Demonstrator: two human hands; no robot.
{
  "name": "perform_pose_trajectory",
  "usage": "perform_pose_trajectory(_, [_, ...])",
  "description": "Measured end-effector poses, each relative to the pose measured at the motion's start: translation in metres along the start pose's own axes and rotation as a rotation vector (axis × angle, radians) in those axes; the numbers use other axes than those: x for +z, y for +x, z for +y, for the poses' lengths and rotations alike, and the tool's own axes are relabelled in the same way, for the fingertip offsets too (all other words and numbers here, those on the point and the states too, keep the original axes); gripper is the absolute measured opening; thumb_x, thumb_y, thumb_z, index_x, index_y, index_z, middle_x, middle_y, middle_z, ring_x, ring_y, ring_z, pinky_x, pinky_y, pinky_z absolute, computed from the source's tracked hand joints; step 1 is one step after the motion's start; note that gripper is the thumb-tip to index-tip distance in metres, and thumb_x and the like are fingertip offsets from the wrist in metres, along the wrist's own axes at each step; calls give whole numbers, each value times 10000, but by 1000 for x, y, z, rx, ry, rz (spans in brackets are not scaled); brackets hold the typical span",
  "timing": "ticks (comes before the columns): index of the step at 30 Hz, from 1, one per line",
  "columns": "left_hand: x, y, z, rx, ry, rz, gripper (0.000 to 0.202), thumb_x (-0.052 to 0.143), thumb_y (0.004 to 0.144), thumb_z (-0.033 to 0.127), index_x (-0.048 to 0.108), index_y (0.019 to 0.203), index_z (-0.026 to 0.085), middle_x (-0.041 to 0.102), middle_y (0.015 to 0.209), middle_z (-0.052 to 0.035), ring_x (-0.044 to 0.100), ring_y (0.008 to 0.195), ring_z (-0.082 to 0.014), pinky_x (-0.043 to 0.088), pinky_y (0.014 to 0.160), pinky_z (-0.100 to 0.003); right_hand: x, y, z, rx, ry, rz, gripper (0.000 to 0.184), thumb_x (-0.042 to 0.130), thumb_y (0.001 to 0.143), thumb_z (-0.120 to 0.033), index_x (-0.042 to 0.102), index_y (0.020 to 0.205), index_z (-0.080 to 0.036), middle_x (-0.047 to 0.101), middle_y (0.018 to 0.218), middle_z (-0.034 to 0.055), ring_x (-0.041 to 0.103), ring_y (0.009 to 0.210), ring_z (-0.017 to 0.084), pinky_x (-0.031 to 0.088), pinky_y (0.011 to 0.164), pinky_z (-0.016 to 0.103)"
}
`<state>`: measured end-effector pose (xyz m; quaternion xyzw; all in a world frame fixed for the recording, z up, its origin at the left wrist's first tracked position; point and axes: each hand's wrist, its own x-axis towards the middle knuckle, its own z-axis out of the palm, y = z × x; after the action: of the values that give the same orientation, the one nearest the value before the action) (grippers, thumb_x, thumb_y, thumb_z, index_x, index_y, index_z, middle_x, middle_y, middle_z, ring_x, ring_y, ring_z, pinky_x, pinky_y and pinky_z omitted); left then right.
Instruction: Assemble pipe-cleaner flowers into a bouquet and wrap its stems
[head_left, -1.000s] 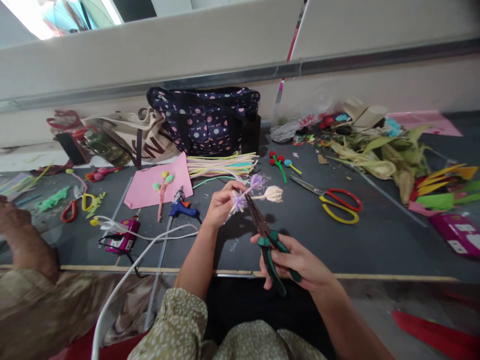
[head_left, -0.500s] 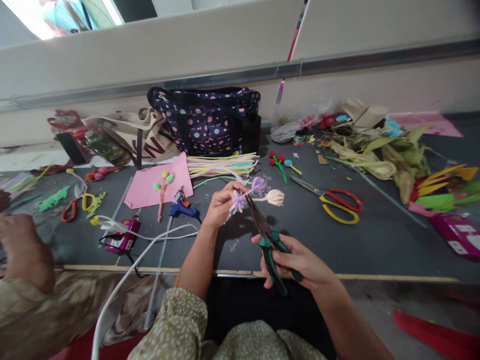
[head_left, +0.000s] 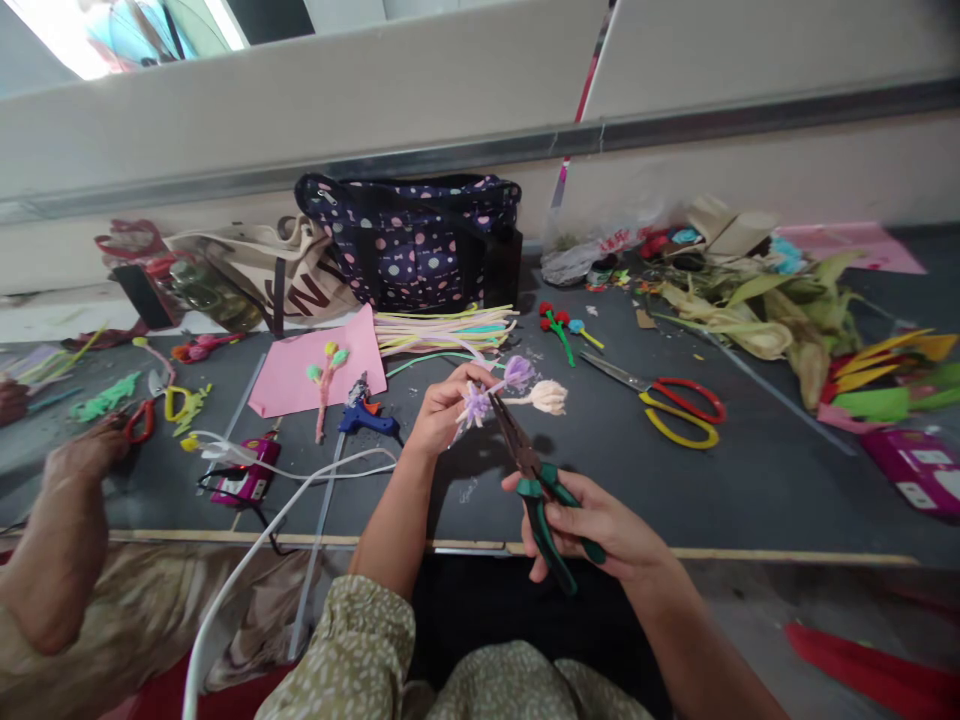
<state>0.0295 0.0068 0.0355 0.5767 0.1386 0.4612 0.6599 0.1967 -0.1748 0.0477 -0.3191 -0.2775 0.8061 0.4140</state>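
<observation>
My left hand [head_left: 441,405] pinches a small bunch of pipe-cleaner flowers. In it are a spiky lilac flower [head_left: 474,403], a purple bud [head_left: 519,374] and a cream bud [head_left: 550,397] pointing right. My right hand [head_left: 592,525] is wrapped round the green handles of long-nose pliers [head_left: 528,462]. The pliers' tips reach the stems beside the lilac flower; whether the jaws grip a stem is too small to tell. A blue glue gun [head_left: 367,415] lies left of my left hand.
Red-and-yellow scissors [head_left: 660,398] lie open on the right. Pipe cleaners [head_left: 442,332] are piled before a dotted bag [head_left: 420,245]. A white cable [head_left: 300,492] crosses the table edge. At left, a co-worker's hand [head_left: 90,445] is by red-and-yellow-handled pliers [head_left: 174,400].
The co-worker's hand on the left has reached forward to the red-and-yellow-handled pliers. My own hands, the flowers and my pliers have hardly moved.
</observation>
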Motion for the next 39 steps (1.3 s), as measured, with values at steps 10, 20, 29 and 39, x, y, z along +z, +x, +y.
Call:
perform_pose_trajectory(10, [2,0,1,9,20,-4,261,748,735,446,717,671,194,639,931,-93,601,900,-222,483,890,-414,1,1,0,2,-55,33,527,666,866,-405,502,1300,-157,714,785,77,716,585,183,476,508,218])
perform_pose_trajectory(20, [2,1,0,15,6,23,230,749,728,441,736,696,214,621,942,-84,585,927,-224,470,921,-414,10,4,-1,-71,-186,202,560,667,864,-403,502,1341,-163,690,759,46,659,552,143,489,529,249])
perform_pose_trajectory(29, [5,1,1,-7,-33,72,261,794,668,455,735,669,201,618,921,-82,594,908,-224,479,911,-417,13,11,2,-135,-381,371,455,646,857,-468,575,1200,-177,661,771,27,627,581,130,509,550,255])
perform_pose_trajectory(39, [4,1,2,4,-24,35,264,772,691,469,732,668,208,626,922,-87,584,909,-227,489,904,-431,10,5,-1,-86,-309,295,494,679,846,-427,550,1258,-188,681,820,33,677,675,146,581,657,301])
